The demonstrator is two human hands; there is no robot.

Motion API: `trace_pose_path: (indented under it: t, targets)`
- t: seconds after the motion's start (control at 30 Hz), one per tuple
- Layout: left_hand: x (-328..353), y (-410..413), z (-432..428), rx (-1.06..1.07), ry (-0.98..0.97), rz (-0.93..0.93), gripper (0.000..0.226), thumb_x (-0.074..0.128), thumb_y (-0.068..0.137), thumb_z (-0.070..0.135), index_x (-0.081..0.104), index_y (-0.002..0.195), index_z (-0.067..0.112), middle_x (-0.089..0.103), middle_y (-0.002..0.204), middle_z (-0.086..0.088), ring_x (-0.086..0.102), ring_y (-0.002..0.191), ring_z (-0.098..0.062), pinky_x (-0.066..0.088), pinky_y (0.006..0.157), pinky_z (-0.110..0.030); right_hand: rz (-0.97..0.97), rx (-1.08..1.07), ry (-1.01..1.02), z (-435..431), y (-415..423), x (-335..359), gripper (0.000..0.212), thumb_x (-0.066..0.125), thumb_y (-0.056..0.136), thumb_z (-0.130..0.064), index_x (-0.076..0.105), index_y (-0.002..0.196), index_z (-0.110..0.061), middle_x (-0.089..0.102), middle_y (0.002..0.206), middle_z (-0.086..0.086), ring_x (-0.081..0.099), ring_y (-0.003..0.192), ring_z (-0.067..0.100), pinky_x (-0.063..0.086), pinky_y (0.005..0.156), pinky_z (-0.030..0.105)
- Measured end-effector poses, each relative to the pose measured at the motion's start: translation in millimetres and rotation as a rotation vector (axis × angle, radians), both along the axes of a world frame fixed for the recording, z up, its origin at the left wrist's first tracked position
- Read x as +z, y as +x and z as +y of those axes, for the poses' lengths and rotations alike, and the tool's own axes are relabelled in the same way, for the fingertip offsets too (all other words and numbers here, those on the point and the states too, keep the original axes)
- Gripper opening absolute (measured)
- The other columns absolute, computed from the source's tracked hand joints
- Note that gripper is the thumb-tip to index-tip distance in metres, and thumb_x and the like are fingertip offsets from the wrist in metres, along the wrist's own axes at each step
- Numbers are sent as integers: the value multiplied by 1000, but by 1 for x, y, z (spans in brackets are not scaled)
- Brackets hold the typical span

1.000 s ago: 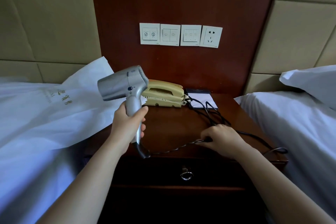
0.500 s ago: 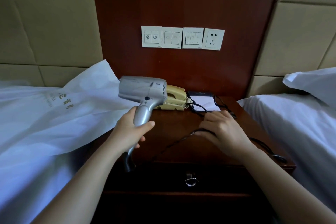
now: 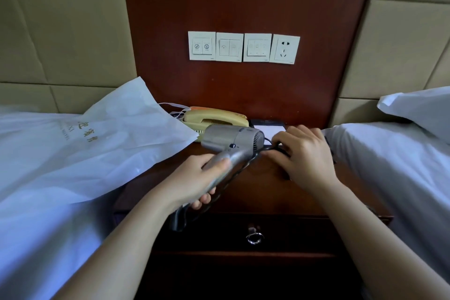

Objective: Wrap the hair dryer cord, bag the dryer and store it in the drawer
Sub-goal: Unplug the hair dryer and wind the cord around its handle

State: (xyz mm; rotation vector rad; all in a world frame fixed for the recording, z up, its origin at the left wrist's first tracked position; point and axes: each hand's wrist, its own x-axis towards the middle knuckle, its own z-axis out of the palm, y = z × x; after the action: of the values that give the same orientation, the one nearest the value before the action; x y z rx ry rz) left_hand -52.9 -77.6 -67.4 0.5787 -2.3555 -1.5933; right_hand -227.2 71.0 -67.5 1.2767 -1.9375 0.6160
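My left hand grips the handle of the silver hair dryer, which lies tilted over the dark wooden nightstand with its barrel pointing left. The black cord runs from the handle's lower end up along the handle to the dryer's rear grille. There my right hand pinches the cord against the dryer. A white bag with printed characters lies on the left bed, its corner over the nightstand. The drawer below is closed, with a metal ring pull.
A beige telephone sits at the back of the nightstand, a notepad beside it. Switch plates and a socket are on the wooden wall panel. White beds flank both sides, with a pillow at the right.
The dryer has moved right and down, tilting lower over the nightstand. My right hand has carried the cord from the front of the nightstand up to the dryer's rear.
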Motion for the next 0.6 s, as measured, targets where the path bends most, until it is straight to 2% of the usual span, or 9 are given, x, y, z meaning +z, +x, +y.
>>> trace_pose_path:
  t: [0.07, 0.13, 0.23, 0.3, 0.4, 0.53, 0.6]
  targets:
    - [3, 1, 3, -54, 11, -35, 34, 45, 88, 57, 61, 102, 31, 47, 63, -4, 43, 42, -10, 32, 37, -17, -241, 191, 9, 2, -1, 12, 35, 68, 68, -55, 67, 72, -20, 61, 67, -8, 54, 65, 7, 35, 63, 23]
    - [3, 0, 9, -136, 19, -62, 40, 43, 80, 66, 61, 98, 35, 50, 64, -5, 47, 45, -11, 31, 36, -16, -321, 273, -12, 4, 1, 22, 27, 77, 65, -45, 63, 71, -22, 60, 67, -12, 52, 65, 2, 36, 59, 14]
    - [0, -2, 16, -236, 44, -83, 33, 54, 73, 67, 61, 89, 39, 50, 64, -3, 47, 44, -10, 31, 38, -18, -311, 281, -8, 9, 5, 31, 29, 81, 65, -37, 57, 74, -24, 52, 63, -19, 51, 62, -6, 33, 56, 11]
    - [-3, -3, 20, -244, 23, -105, 21, 60, 79, 59, 61, 86, 39, 48, 64, -2, 45, 43, -9, 30, 40, -18, -284, 265, 37, 11, 5, 32, 28, 80, 66, -38, 58, 75, -23, 54, 64, -16, 49, 60, -2, 34, 61, 16]
    - [-5, -5, 25, -226, -43, -113, 34, 49, 91, 50, 58, 100, 19, 47, 63, -4, 41, 38, -8, 30, 40, -18, -273, 217, 83, 11, 1, 27, 25, 77, 67, -42, 58, 74, -27, 57, 70, -12, 47, 67, 2, 39, 71, 33]
    - [-3, -5, 32, -221, -64, -159, 33, 40, 96, 47, 48, 84, 18, 47, 62, -4, 38, 36, -8, 30, 39, -17, -204, 99, 111, 15, -4, 21, 21, 74, 69, -42, 63, 78, -27, 57, 75, -12, 45, 75, 8, 35, 86, 36]
    - [-2, -6, 32, -244, -62, -191, 33, 39, 96, 47, 47, 81, 18, 48, 63, -5, 38, 37, -9, 31, 39, -16, -176, 51, 133, 20, -9, 21, 25, 72, 69, -47, 64, 83, -29, 50, 75, -15, 42, 77, 9, 29, 89, 31]
